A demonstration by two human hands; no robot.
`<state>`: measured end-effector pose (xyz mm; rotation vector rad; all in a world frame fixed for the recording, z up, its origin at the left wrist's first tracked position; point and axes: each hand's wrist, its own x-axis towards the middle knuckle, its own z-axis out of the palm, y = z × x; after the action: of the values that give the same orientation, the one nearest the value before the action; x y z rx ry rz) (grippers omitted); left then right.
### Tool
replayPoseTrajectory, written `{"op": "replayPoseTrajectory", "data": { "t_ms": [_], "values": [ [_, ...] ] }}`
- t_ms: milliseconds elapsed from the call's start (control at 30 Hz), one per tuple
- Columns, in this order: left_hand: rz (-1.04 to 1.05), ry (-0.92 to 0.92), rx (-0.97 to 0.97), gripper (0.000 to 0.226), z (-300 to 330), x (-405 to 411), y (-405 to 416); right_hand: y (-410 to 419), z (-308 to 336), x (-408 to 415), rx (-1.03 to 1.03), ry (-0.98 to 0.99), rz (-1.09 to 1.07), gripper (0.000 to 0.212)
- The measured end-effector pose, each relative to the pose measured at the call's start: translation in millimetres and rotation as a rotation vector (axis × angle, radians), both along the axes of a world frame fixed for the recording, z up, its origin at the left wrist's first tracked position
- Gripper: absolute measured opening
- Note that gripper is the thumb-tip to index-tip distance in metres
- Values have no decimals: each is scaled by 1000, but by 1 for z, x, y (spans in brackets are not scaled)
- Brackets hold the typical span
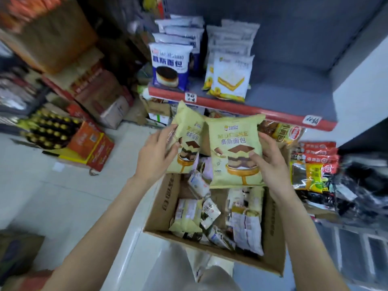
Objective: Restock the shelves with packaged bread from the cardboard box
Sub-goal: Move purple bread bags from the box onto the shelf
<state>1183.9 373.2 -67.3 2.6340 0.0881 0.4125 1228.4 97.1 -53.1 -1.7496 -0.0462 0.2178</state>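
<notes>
Mid-frame, left hand (156, 156) and right hand (270, 162) each pinch a yellow bread pack (235, 143) by one edge — slippery film could slide back into the cardboard box (165, 198).

Two hands: left hand (156, 153), right hand (270, 162). Two pale yellow mousse bread packs at frame centre, left pack (186, 141) and right pack (236, 152). One open cardboard box (165, 204) below centre; packets inside too jumbled to count. Two rows of packs on the shelf (283, 85) above: blue-and-white row (170, 66), white-and-yellow row (231, 76).
</notes>
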Motion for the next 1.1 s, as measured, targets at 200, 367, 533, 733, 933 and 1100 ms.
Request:
{"op": "replayPoseTrajectory", "data": {
  "t_ms": [200, 367, 533, 733, 933, 1100],
  "values": [
    [57, -283, -277, 43, 95, 46, 41, 31, 105, 45, 240, -70, 88, 44],
    [13, -418, -608, 41, 179, 91, 63, 61, 191, 76, 427, -87, 157, 38],
    [-59, -543, -631, 34, 236, 141, 101, 109, 258, 123, 596, -166, 221, 45],
    [-99, -606, -582, 49, 292, 214, 170, 191, 311, 181, 595, -279, 84, 47],
    [-132, -541, -567, 61, 331, 307, 212, 244, 323, 230, 234, -551, -148, 50],
    [-222, -358, -665, 62, 336, 390, 219, 253, 317, 256, 206, -568, -244, 45]
  ]
}}
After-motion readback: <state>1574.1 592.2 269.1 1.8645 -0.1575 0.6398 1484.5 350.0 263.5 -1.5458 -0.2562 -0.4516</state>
